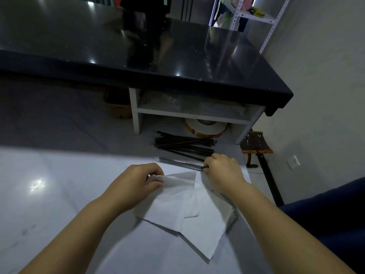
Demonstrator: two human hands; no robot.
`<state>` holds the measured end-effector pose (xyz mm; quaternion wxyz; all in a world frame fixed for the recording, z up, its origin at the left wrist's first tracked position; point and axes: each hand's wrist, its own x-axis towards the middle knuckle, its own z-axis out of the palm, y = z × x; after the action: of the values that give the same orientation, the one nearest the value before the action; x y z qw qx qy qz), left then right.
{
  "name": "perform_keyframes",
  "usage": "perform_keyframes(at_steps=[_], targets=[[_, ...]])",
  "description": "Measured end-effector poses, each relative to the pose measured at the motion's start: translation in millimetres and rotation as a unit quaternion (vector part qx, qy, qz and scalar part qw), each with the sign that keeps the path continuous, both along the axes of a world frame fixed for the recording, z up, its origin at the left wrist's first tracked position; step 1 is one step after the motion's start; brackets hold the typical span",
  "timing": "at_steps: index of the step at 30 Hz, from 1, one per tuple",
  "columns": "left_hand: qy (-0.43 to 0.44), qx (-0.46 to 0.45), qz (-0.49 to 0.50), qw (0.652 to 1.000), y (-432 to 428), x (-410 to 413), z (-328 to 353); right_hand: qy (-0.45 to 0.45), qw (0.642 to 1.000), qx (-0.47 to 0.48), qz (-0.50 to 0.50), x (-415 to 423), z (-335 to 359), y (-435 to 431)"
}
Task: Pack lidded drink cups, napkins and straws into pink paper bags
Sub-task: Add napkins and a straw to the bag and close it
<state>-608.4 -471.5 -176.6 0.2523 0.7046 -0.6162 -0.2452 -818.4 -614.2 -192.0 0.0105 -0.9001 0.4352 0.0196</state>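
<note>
Napkin stack (189,214) lies loose and fanned on the white worktop (59,194), sheets skewed, not squared. Top napkin (177,180) is lifted at its far-left corner, where the left hand (138,180) pinches it btwn thumb and curled fingers. Thin, soft tissue, v. light: likely to crease or tear if grabbed flat, and sheets may cling, so peel at a corner or folded edge, one at a time. Just beyond the stack's far edge, the right hand (223,171) has fingers curled, pinching the near end of a black straw (181,163). It's blurred, so can't tell if one or two. Straws look stiff, smooth and light, prob. roll easily; best taken near an end or mid-length w/ a light pinch, no squeezing. Farther past the stack, the straw pile (183,144) lies crisscrossed. Behind that, a white shelf unit (136,113) w/ a white roll (205,128) under it. Above and beyond all, a glossy black counter (158,56). No cups or pink bags in view, so packing itself looks not yet begun; this seems the gather-napkin-and-straw step.
</note>
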Motion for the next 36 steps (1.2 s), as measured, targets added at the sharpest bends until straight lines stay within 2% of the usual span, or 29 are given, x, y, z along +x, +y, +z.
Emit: perform_keyframes(at_steps=[5,7,11,21,36], targets=[[0.010,-0.012,0.020,1.000,18.1,3.6,8.3,-0.135,0.990,0.023,-0.035,-4.5,25.2,12.1],[0.008,-0.025,0.034,0.999,30.5,9.6,15.9,-0.198,0.980,0.033,-0.014,-2.3,37.6,21.2],[-0.011,-0.065,0.074,0.995,62.2,29.8,35.6,-0.267,0.963,0.029,0.039,14.1,59.8,44.2],[-0.097,-0.136,0.143,0.976,157.8,101.7,89.9,-0.334,0.932,0.018,0.138,99.3,100.2,123.9],[-0.183,-0.234,0.167,0.940,340.0,267.4,170.1,-0.463,0.871,-0.036,0.163,282.7,158.6,294.0]])
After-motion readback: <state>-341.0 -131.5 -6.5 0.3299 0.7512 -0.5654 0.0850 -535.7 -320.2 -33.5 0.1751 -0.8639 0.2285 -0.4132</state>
